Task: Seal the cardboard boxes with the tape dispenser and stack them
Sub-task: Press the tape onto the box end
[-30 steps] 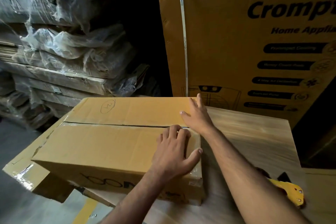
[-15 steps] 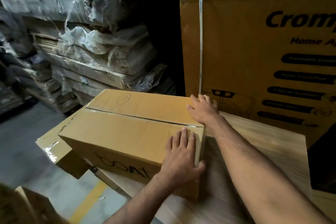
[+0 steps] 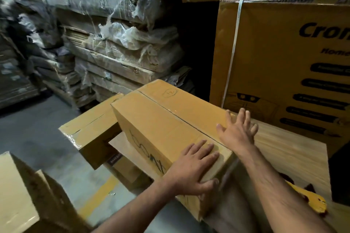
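Both forearms are bare to the frame edge, left hand (image 3: 191,170) and right hand (image 3: 236,134) ungloved, ringless.

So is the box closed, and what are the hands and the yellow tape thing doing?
Cardboard box: flaps closed, clear tape along the seam, lying on the wooden table.
Left hand: flat on the box's near corner, thumb down its end.
Right hand: fingers spread, pressing the box top.
Tape dispenser: lying on the table, not held.
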A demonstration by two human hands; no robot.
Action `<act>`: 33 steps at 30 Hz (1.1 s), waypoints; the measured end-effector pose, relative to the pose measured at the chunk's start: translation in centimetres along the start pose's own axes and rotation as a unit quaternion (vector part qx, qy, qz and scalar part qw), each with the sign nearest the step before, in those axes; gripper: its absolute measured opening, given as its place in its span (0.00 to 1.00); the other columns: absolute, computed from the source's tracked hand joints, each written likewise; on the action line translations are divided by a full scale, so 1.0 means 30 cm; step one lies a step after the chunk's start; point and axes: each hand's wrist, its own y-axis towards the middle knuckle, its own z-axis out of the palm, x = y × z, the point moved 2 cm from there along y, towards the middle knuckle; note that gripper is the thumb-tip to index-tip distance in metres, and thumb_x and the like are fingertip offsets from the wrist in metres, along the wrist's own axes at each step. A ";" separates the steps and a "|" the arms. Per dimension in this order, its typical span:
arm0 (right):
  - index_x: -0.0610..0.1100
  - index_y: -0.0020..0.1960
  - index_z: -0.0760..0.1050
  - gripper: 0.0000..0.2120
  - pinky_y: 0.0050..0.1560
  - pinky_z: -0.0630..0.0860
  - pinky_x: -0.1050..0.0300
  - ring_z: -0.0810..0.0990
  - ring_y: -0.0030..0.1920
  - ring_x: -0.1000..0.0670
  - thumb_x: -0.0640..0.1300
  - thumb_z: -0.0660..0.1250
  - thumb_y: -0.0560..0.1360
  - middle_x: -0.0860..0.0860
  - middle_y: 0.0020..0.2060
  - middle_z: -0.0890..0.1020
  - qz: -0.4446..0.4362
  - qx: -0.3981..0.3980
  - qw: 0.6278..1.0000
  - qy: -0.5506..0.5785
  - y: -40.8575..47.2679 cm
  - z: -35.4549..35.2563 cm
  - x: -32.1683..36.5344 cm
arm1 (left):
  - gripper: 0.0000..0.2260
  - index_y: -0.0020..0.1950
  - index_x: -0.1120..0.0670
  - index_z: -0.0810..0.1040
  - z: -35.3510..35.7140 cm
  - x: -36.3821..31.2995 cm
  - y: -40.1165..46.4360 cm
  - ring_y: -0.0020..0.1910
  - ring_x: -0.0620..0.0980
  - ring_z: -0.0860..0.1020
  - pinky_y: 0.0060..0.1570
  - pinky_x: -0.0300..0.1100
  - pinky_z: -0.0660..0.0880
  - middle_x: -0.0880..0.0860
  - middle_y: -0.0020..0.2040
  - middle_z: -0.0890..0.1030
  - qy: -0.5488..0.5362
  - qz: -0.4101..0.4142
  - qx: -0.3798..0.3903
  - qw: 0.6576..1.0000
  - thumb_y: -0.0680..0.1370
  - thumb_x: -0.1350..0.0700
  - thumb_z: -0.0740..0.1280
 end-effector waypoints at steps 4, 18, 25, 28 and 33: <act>0.55 0.80 0.49 0.31 0.73 0.53 0.35 0.56 0.77 0.39 0.65 0.44 0.80 0.41 0.78 0.56 -0.002 0.020 1.000 -0.015 -0.082 -0.010 0.039 | 0.31 0.79 0.45 0.59 -0.017 0.019 -0.100 0.80 0.56 0.41 0.76 0.60 0.41 0.54 0.81 0.53 0.001 -0.021 0.003 1.000 0.79 0.36 0.60; 0.43 0.58 0.78 0.23 0.50 0.80 0.48 0.80 0.51 0.44 0.60 0.55 0.81 0.44 0.53 0.79 -0.033 0.034 0.994 0.102 -0.556 0.001 0.532 | 0.18 0.69 0.43 0.75 -0.169 0.574 -0.626 0.61 0.54 0.70 0.61 0.50 0.72 0.53 0.66 0.72 0.048 -0.333 -0.141 0.931 0.79 0.51 0.67; 0.51 0.74 0.63 0.24 0.66 0.69 0.41 0.58 0.71 0.42 0.61 0.52 0.82 0.44 0.72 0.60 -0.044 0.021 0.996 0.071 -0.492 0.073 0.676 | 0.29 0.77 0.43 0.62 -0.088 0.325 -0.538 0.79 0.57 0.53 0.75 0.60 0.53 0.54 0.80 0.55 -0.117 -0.314 -0.090 0.938 0.79 0.32 0.55; 0.50 0.78 0.59 0.28 0.71 0.63 0.42 0.53 0.76 0.41 0.61 0.51 0.82 0.44 0.76 0.57 -0.077 0.015 0.994 0.078 -0.491 0.085 0.668 | 0.26 0.77 0.41 0.61 -0.081 0.404 -0.549 0.80 0.56 0.50 0.75 0.61 0.51 0.52 0.81 0.54 -0.085 -0.275 -0.070 0.955 0.80 0.34 0.54; 0.50 0.78 0.63 0.24 0.77 0.57 0.44 0.56 0.78 0.46 0.53 0.57 0.83 0.48 0.78 0.61 -0.206 0.115 0.963 0.130 -0.446 0.060 0.583 | 0.28 0.76 0.44 0.62 -0.106 0.574 -0.561 0.77 0.61 0.56 0.75 0.62 0.54 0.58 0.78 0.59 0.055 -0.352 -0.112 0.928 0.78 0.42 0.67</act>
